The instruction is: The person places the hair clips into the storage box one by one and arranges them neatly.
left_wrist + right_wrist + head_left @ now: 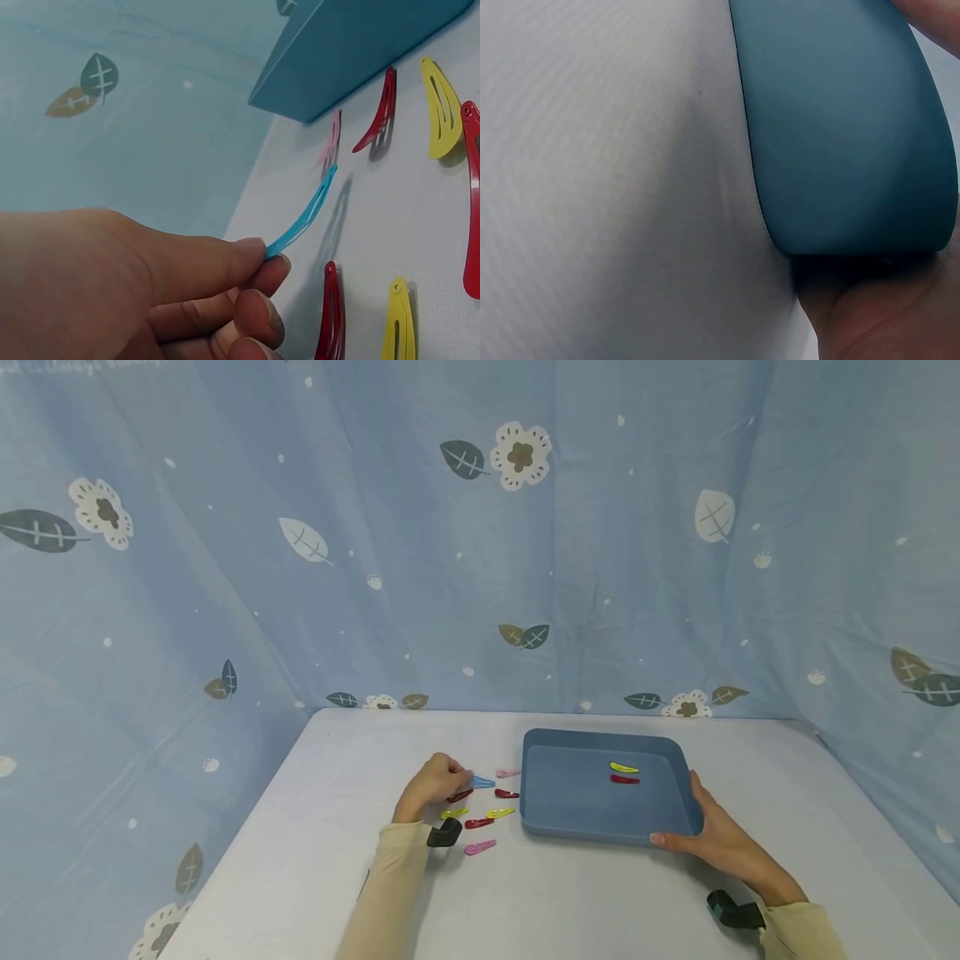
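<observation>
Between thumb and forefinger my left hand [437, 783] pinches a blue hair clip [306, 215], lifted a little off the table, as its shadow in the left wrist view shows. Around it lie red, yellow and pink hair clips, among them a dark red clip [330, 315] and a yellow clip [398, 322] under the fingers. My right hand [722, 837] grips the near right corner of a blue-grey tray [585, 837], thumb along the front and fingers on the right side. Inside the tray are a yellow clip [624, 768] and a red clip [626, 780].
The white table [570, 902] carries the tray right of the loose clips. Nearest the front edge among them is a pink clip [480, 847]; another pink clip [507, 772] lies close to the tray's left wall. A patterned blue curtain [420, 568] hangs behind and at both sides.
</observation>
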The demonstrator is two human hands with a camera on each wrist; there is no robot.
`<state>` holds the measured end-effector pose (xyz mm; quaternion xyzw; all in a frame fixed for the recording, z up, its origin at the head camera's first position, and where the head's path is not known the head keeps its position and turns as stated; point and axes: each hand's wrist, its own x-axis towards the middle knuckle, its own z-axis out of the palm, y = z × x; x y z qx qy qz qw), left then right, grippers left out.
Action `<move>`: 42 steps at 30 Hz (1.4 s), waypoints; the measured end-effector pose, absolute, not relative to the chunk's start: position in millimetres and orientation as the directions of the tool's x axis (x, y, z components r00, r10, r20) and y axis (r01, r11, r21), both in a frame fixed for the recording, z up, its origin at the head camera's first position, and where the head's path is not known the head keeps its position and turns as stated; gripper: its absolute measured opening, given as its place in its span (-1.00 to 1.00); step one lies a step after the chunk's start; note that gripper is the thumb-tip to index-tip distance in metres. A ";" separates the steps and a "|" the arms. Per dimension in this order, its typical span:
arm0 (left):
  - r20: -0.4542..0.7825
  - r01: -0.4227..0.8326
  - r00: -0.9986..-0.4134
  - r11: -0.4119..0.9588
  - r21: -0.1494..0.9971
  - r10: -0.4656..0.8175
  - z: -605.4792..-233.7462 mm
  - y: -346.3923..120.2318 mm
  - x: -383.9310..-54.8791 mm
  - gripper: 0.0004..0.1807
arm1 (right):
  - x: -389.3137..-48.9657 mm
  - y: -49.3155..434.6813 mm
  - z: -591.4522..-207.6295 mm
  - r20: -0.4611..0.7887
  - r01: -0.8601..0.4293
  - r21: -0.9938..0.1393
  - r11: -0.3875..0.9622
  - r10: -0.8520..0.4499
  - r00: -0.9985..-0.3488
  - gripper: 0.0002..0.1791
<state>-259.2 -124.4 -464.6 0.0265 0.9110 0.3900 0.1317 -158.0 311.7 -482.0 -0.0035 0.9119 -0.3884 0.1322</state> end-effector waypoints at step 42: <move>-0.194 -0.011 -0.931 0.506 0.862 0.310 -453.7 -119.8 -262.5 -0.66 | -159.4 312.2 -483.8 -0.241 0.105 -0.707 0.699 -0.099 -0.965 0.48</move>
